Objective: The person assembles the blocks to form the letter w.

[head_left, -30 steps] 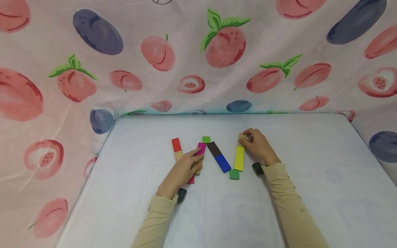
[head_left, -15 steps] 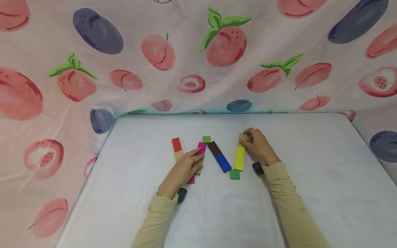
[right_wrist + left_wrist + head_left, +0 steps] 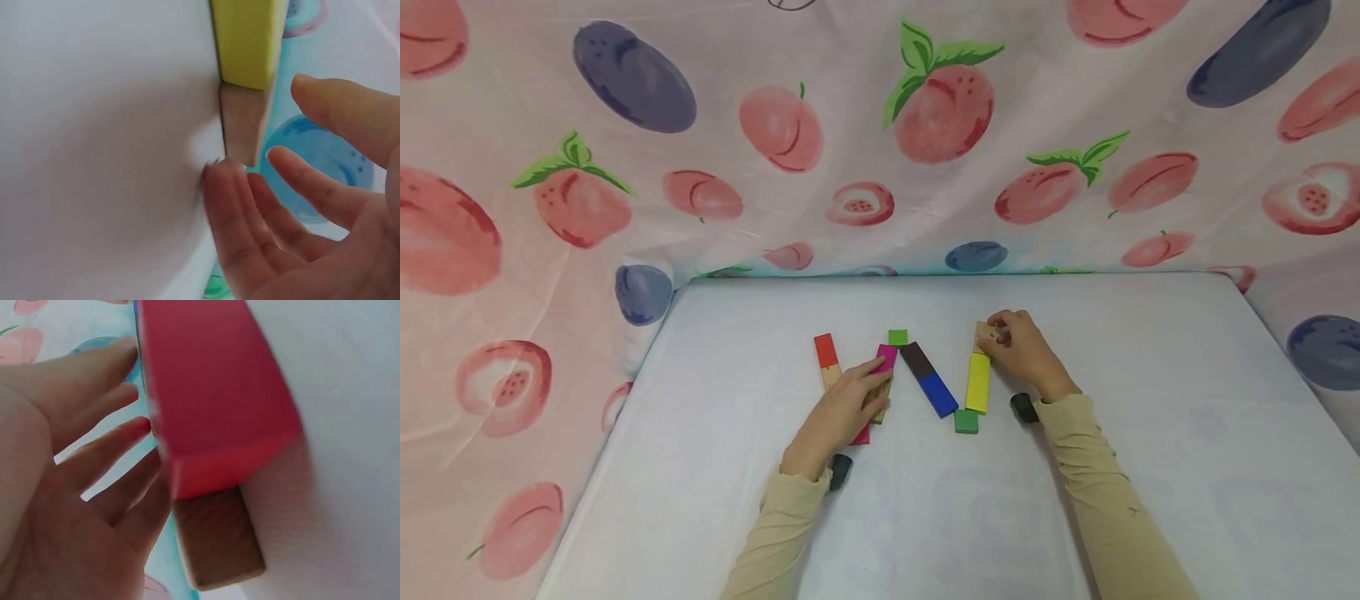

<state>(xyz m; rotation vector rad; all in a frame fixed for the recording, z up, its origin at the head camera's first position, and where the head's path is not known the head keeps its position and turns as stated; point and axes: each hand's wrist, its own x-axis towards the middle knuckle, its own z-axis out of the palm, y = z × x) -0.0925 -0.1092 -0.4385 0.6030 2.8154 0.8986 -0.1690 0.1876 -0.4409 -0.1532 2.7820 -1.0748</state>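
My left hand (image 3: 846, 412) lies over the left blocks, fingertips at the magenta block (image 3: 886, 357) and a wooden block (image 3: 880, 412). It partly hides a row with a red block (image 3: 824, 350), a wooden block (image 3: 831, 377) and a crimson block (image 3: 219, 381). In the left wrist view its fingers are spread and loose. My right hand (image 3: 1030, 354) is at a plain wooden block (image 3: 240, 119) set end to end with the yellow block (image 3: 247, 44). Its fingertips touch the wooden block's far end, while the thumb stands apart in the right wrist view.
Between the hands, a dark brown block (image 3: 917, 359) and a blue block (image 3: 939, 395) form a slanted row. A light green block (image 3: 898, 337) and a darker green block (image 3: 966, 422) lie at its ends. A fruit-print cloth (image 3: 865, 133) hangs behind the white table (image 3: 1135, 350).
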